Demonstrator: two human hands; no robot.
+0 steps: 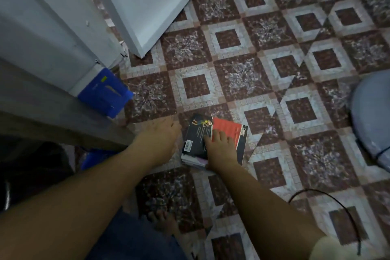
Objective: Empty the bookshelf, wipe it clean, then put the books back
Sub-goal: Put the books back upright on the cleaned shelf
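A small pile of books [197,133] lies on the patterned tiled floor, a black cover on the left and a red and black book [229,129] on the right. My right hand [219,150] rests on top of the pile with its fingers spread flat over both covers. My left hand [160,137] hovers just left of the pile, fingers loose, holding nothing. The bookshelf itself is not clearly in view.
A grey wooden ledge [52,116] runs along the left. A blue plastic box [105,93] stands beside it. A white door panel [147,6] leans at the top. A grey round object [373,116] sits at the right edge, a black cable [329,198] below it. My foot [162,221] is at the bottom.
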